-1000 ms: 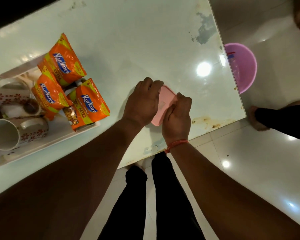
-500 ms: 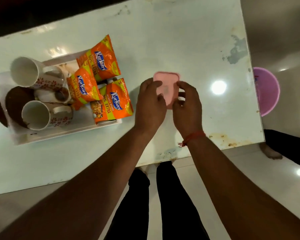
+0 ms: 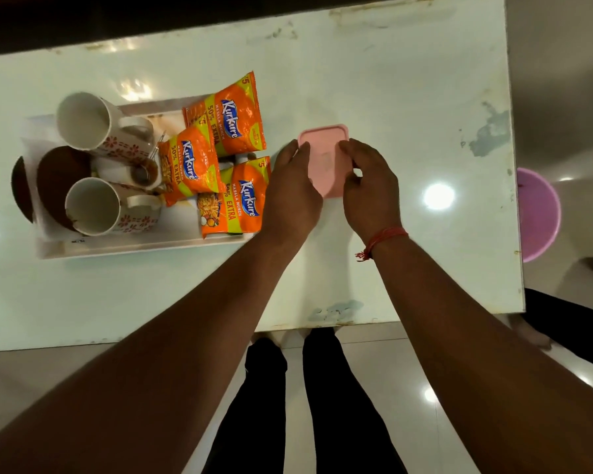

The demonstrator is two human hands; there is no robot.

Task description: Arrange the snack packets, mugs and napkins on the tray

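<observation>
A white tray (image 3: 124,246) sits at the table's left. Three orange snack packets (image 3: 235,119) (image 3: 189,165) (image 3: 240,200) lie on its right half. Two white flowered mugs (image 3: 83,121) (image 3: 95,206) lie on their sides on its left half, with a third small mug (image 3: 141,172) between them. A pink rectangular box (image 3: 324,155) rests on the table right of the tray. My left hand (image 3: 293,189) touches its left edge and my right hand (image 3: 370,186) its right edge, fingers curled around the box.
The white table (image 3: 391,80) ends at its near edge just in front of my legs. A brown round thing (image 3: 57,181) lies under the mugs at the tray's left. A pink bucket (image 3: 536,213) stands on the floor beyond the table's right edge, beside another person's leg.
The view has swung left and back, bringing the whole tray in. Both hands slid from lying over the pink box to its two sides, leaving its lid showing.
</observation>
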